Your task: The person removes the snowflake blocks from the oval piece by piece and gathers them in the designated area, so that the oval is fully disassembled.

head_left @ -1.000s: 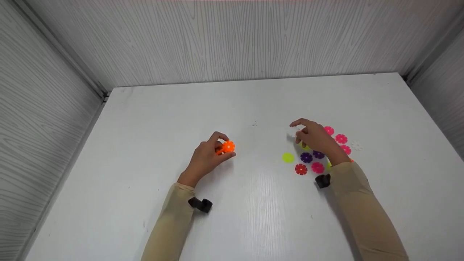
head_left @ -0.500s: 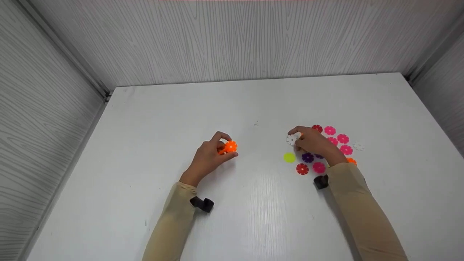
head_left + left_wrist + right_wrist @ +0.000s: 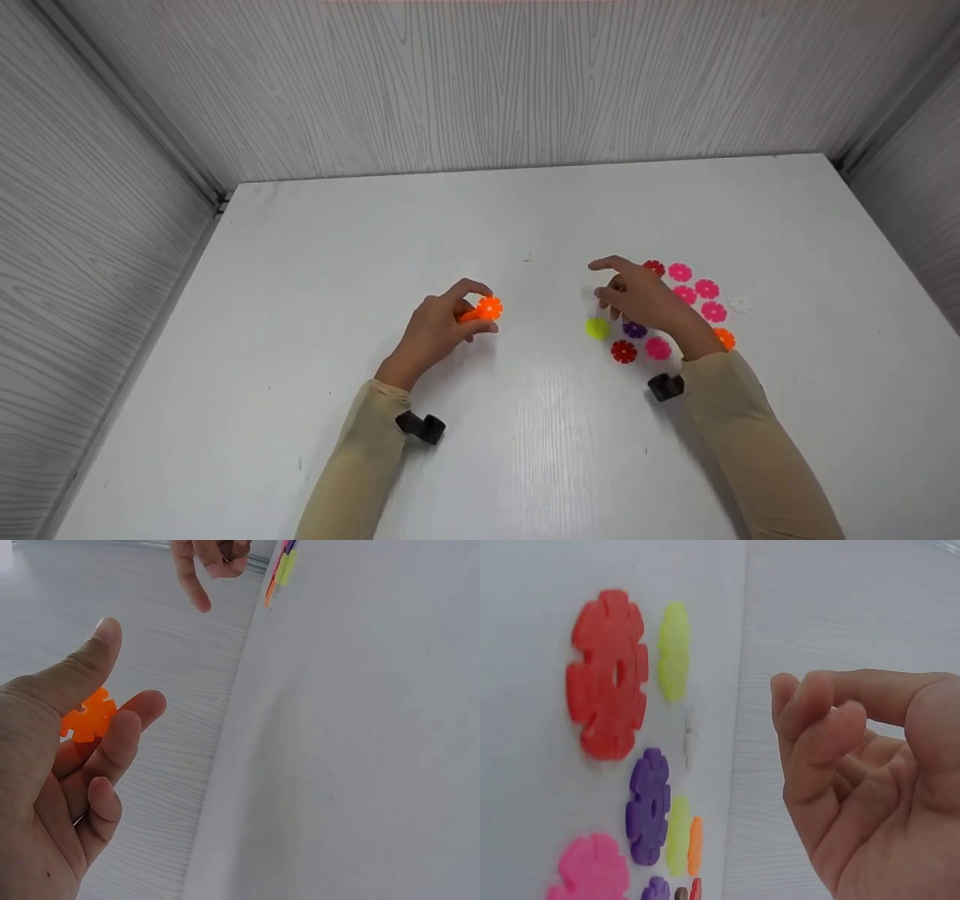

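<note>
My left hand (image 3: 433, 326) pinches an orange flower-shaped building disc (image 3: 490, 308) between thumb and fingers, above the table. A second orange part shows behind that disc, partly hidden by the fingers; the left wrist view shows orange notched plastic (image 3: 91, 718) there. Over the left side of a group of similar discs, my right hand (image 3: 649, 300) hovers with its index finger stretched out and the others bent. Nothing is in it in the right wrist view. A white disc (image 3: 690, 736) lies flat near it, beside a yellow disc (image 3: 675, 652), a red disc (image 3: 609, 676) and a purple disc (image 3: 649, 806).
Several pink discs (image 3: 706, 289), an orange disc (image 3: 724, 338) and another white disc (image 3: 739, 303) lie on the white table (image 3: 337, 247) to the right. A grained panel (image 3: 480, 90) stands behind the table, with panels at both sides.
My left hand has moved slightly right with the orange disc. The right hand's fingers were over the white disc; now the index finger is straighter and the thumb has shifted left.
</note>
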{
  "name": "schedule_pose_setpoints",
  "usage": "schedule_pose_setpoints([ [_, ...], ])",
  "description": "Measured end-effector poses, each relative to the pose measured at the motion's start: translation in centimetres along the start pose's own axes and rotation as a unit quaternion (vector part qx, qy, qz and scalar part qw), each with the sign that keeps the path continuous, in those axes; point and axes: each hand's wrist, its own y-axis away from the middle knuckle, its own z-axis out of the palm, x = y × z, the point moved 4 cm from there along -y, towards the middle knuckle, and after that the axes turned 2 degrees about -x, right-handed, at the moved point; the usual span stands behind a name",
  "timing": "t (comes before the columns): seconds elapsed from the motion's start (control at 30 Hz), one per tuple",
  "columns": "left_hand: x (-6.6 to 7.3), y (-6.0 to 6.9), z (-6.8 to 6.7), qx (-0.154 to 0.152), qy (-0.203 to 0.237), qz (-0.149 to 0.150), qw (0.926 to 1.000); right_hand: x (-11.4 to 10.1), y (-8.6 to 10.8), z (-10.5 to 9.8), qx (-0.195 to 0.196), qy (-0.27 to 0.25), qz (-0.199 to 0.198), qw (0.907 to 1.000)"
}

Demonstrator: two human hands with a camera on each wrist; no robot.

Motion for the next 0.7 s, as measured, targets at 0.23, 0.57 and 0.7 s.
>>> schedule_pose_setpoints([
  [0.23,0.8,0.2,1.3,-0.065,0.055,0.043,0.9955,-1.5,1.2,1.3,-0.007,-0.033,-0.044,0.9985],
  [0.57,2.9,0.6,2.1,-0.053,0.004,0.109,0.9927,-4.6,2.8,2.8,-0.042,0.009,-0.127,0.9909],
  [0.7,3.6,0.8,2.2,-0.033,0.015,0.129,0.991,-5.3,3.0,3.8,-0.07,0.016,-0.155,0.9853],
])
